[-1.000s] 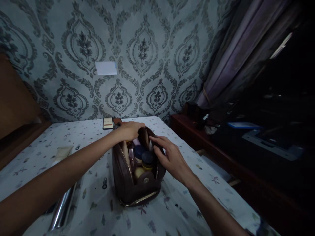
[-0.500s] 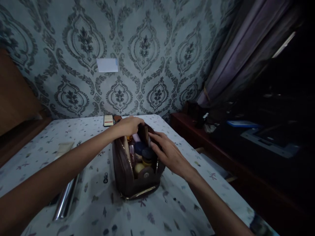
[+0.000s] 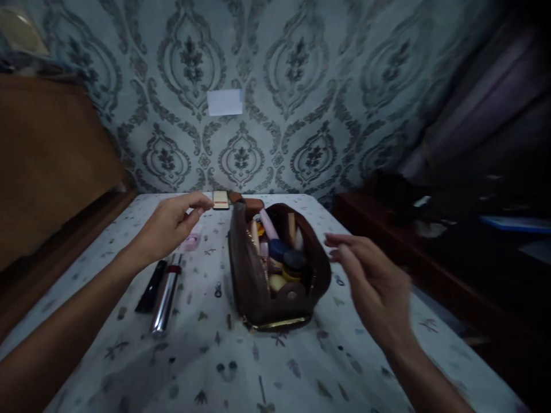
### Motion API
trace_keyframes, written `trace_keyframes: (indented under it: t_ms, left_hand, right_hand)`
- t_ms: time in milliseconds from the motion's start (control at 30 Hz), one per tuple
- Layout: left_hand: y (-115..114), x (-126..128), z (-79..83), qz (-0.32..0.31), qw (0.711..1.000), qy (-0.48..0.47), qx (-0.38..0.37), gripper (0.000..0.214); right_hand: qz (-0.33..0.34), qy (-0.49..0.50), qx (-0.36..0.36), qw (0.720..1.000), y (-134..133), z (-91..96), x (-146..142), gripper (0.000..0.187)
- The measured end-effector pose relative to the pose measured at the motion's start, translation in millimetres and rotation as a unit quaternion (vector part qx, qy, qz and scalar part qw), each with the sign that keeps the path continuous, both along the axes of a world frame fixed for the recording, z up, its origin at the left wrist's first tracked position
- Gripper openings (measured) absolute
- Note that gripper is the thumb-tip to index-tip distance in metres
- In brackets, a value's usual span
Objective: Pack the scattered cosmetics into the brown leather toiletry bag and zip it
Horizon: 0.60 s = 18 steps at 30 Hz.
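Note:
A brown cosmetic bag [image 3: 253,287] stands unzipped on the patterned cloth, its mouth wide. Inside it are a lilac tube [image 3: 268,223], a jar with a blue lid [image 3: 278,250], a jar with a black lid [image 3: 295,261] and a round yellowish item [image 3: 278,282]. Left of the bag and apart from it, my left hand [image 3: 170,223] is in the air with loosely bent fingers and nothing visible in them. My right hand [image 3: 374,281] hovers by the bag's right side, its fingers extended and holding nothing I can see.
Left on the cloth [image 3: 206,367] lie a silver cylinder [image 3: 166,301], a black tube [image 3: 151,287] and a small pink item [image 3: 191,240]. A phone [image 3: 221,200] and a brown leather-like item [image 3: 253,203] are near the wall. A wooden cabinet [image 3: 55,166] stands at left.
Both hands have come away from the bag's mouth, the left one to the left, the right one to the right. The view has turned left, so the bag appears further right.

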<state>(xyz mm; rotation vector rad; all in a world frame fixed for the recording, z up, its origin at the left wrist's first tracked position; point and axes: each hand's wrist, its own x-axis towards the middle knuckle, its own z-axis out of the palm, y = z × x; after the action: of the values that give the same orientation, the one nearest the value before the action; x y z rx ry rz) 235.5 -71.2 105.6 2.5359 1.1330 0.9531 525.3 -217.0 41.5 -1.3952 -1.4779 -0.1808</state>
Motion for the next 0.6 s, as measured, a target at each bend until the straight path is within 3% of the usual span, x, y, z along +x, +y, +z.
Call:
trace_keyframes:
  t_ms: [67, 133, 267, 400, 600]
  left_hand:
    - [5, -31, -16.3, 0.022, 0.999, -0.012, -0.031, 0.031]
    - [11, -59, -33.0, 0.049, 0.997, -0.010, -0.065, 0.032]
    - [20, -97, -66.3, 0.096, 0.987, 0.041, -0.124, 0.034]
    - [20, -108, -96.6, 0.120, 0.979, 0.074, -0.149, 0.033]
    - [-7, -102, -120.2, 0.163, 0.967, 0.094, -0.171, 0.031]
  right_hand:
    - [-0.003, -0.052, 0.033, 0.998, -12, 3.1, -13, 0.035]
    - [0.039, -0.109, 0.048, 0.992, -20, 4.5, -31, 0.034]
    - [0.240, -0.137, 0.031, 0.961, -23, -7.0, -73, 0.025]
    - [0.355, -0.167, -0.055, 0.918, -17, -35.5, -111, 0.011]
    - [0.388, -0.186, -0.228, 0.873, 1, -71.4, -147, 0.030]
